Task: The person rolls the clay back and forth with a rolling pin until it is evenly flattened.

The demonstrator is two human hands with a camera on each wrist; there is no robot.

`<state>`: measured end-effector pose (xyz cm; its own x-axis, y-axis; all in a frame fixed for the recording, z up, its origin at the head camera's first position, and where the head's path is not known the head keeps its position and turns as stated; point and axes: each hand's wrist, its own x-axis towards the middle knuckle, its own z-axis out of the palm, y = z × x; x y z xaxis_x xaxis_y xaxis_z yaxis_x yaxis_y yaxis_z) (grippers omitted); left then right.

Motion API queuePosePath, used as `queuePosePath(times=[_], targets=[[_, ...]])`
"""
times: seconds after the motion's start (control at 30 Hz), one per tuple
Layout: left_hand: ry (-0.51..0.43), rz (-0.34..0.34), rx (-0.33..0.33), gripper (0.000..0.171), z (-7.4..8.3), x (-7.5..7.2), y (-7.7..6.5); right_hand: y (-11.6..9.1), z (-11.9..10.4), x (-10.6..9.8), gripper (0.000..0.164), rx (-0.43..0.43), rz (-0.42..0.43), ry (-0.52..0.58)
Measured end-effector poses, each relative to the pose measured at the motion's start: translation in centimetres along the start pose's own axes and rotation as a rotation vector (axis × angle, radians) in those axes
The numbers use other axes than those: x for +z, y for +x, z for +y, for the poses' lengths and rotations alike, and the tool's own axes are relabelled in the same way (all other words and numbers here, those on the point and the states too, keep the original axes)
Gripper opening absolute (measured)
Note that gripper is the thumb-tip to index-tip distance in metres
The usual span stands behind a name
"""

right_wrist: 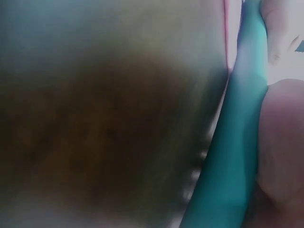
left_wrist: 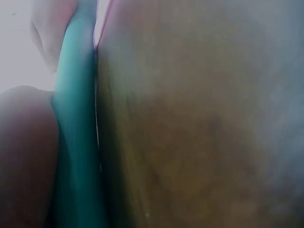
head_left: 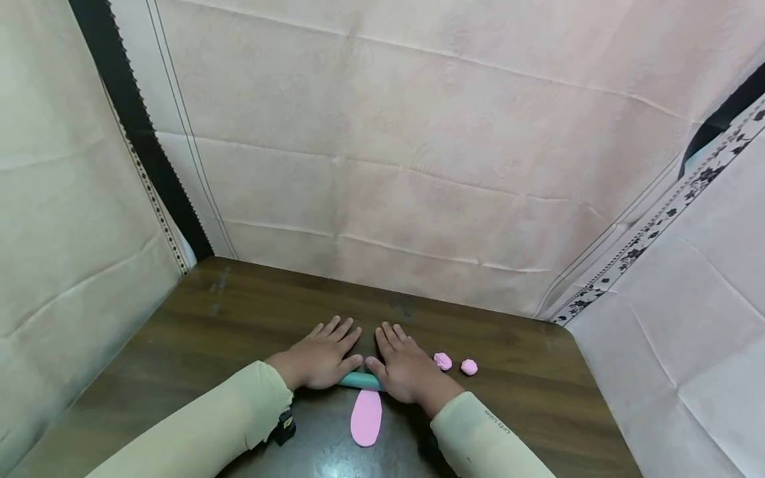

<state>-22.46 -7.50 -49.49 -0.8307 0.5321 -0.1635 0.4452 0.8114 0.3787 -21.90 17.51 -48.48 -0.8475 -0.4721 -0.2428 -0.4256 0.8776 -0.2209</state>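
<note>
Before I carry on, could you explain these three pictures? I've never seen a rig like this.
There is no machine here: a person works with two bare hands. The wide picture comes from a camera worn on the head, looking forward and down; the two blurry close-ups come from cameras on each wrist.

In the wide view, the left hand and right hand rest on a teal rod, fingers stretched out; none look curled round it. A flat pink piece lies on the wooden table, on the person's side of the rod. To the right of the right hand lie a small pink lump and a second lump.
</note>
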Motion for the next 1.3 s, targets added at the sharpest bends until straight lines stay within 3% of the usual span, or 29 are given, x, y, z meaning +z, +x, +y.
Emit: queuePosePath(times=[0.23,0.47,0.77,1.07,1.3], targets=[[-0.009,-0.007,-0.033,0.077,0.6,0.5,-1.1,-0.6,0.3,0.8,0.085,-0.028,-0.019,0.046],[0.008,0.021,0.013,0.077,1.3,0.9,-3.1,-2.7,-0.4,1.4,0.084,-0.088,-0.013,0.067],[0.056,0.057,0.105,0.078,2.5,2.0,-6.9,-6.8,-2.9,2.2,0.092,-0.142,0.049,-0.077],[0.081,0.066,0.169,0.078,4.1,3.3,-11.1,-10.4,-4.5,3.4,0.098,-0.196,0.084,-0.133],[0.084,0.103,0.162,0.077,4.2,3.6,-11.5,-10.5,-4.5,3.5,0.095,-0.196,0.092,-0.157]])
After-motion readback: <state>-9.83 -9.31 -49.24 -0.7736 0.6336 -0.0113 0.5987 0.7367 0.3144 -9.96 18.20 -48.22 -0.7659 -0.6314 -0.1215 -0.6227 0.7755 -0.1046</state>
